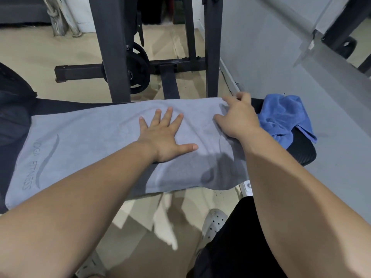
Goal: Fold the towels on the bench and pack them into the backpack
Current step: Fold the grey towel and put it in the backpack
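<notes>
grey towel (90,141) lies spread along bench (301,155), no fold yet. left hand (162,137) flat on its middle, fingers straight, pressing. right hand (239,117) curls round towel edge toward bench's right end. blue towel (285,117) crumpled at bench's right end. backpack not clearly seen. folding just starting, packing all left.

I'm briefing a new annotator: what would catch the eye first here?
A grey towel lies spread along the bench, with the left hand pressed flat on its middle and the right hand gripping its far right corner. A crumpled blue towel lies at the bench's right end.
</notes>
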`<state>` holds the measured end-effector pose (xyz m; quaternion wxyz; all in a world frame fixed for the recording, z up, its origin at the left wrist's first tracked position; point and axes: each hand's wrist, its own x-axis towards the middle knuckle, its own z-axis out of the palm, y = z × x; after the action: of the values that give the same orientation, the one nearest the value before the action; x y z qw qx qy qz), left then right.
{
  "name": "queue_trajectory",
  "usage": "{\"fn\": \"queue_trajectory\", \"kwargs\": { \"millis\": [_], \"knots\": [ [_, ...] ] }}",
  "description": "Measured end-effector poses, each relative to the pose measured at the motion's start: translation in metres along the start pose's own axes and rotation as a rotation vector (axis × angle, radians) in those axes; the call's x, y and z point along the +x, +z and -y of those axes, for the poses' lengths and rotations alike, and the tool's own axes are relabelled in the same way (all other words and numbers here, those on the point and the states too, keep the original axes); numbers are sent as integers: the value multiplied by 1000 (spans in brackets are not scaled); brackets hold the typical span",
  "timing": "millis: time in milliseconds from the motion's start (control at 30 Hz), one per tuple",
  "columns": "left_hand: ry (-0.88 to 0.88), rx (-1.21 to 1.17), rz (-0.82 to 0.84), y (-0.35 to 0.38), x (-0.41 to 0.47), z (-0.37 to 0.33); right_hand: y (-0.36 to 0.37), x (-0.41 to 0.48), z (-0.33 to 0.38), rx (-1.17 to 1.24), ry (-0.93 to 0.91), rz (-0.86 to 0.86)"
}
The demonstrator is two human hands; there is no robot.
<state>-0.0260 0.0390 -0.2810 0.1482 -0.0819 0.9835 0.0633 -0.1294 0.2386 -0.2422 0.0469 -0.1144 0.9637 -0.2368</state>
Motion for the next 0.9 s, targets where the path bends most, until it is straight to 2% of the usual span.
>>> {"fn": "queue_trajectory", "kwargs": {
  "millis": [167, 267, 367, 500, 567, 700, 833, 900],
  "knots": [
    [29, -3, -52, -1, 8, 5, -27, -10, -10, 301, 79, -21],
    [55, -3, -104, 0, 2, 6, -36, -18, -20, 275, 117, 78],
    [98, -82, -257, -2, -11, -10, -39, -20, -28, 222, 123, 106],
    [402, -218, -511, -2, -39, -59, -35, -19, -32, 207, 118, 124],
    [489, -169, -435, 4, -50, -85, -34, -18, -31, 190, 118, 111],
    [427, -3, -181, 26, -56, -105, -39, -17, -32, 77, 134, -11],
    [537, -11, -153, 38, -59, -93, -45, -13, -39, -27, 247, -22],
    [579, -65, -160, 35, -65, -86, -43, -18, -37, -94, 196, -78]
  ]
}}
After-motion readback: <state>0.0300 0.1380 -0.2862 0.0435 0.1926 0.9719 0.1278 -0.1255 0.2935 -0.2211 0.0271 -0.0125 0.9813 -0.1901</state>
